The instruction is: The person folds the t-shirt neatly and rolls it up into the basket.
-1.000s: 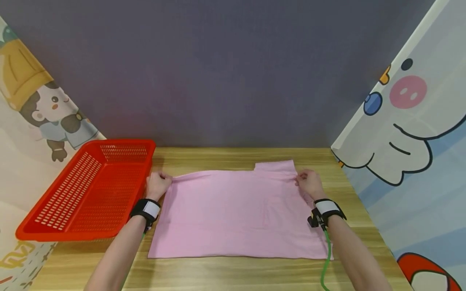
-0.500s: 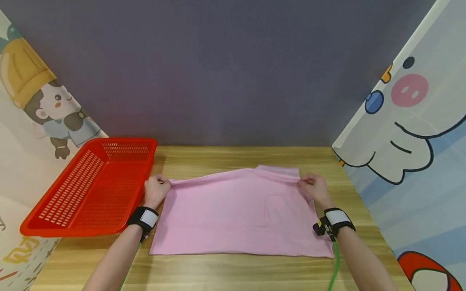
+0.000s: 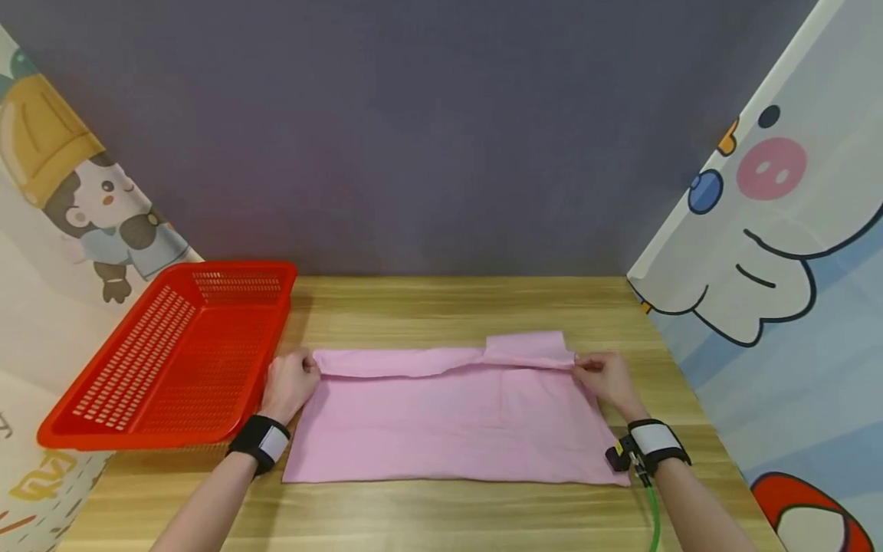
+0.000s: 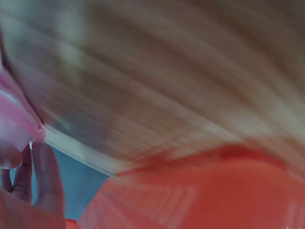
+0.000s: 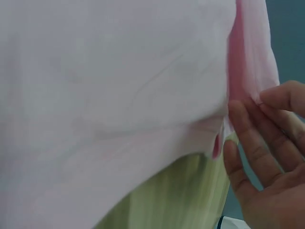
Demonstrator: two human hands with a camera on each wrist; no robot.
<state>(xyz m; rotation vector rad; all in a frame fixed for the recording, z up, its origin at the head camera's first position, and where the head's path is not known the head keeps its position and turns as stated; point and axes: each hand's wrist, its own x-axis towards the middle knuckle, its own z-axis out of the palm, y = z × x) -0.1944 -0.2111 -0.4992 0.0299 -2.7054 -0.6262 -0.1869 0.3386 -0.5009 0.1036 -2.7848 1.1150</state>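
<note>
A pink shirt (image 3: 414, 445) lies spread on the wooden table, with the faint outline of a pocket on its right part. Its far edge is lifted and turned over toward me as a long strip, and a small flap sticks out at the far right. My left hand (image 3: 290, 385) pinches the strip's left end beside the red basket. At the other end, my right hand (image 3: 610, 381) pinches the right corner between thumb and fingers. In the right wrist view, the raised cloth (image 5: 257, 52) runs into the fingers. The left wrist view is blurred, with pink cloth (image 4: 16, 114) at the fingertips.
A red plastic basket (image 3: 276, 330) with slotted walls stands at the left, close to my left hand. Behind the wooden table (image 3: 428, 517) rises a dark grey panel (image 3: 428, 138). Cartoon-printed sheets (image 3: 814, 253) border both sides. A green cable (image 3: 654, 517) hangs from the right wrist strap.
Both hands have moved toward me with the pinched far edge. The shirt's far edge has turned over into a strip, and more bare table shows behind it.
</note>
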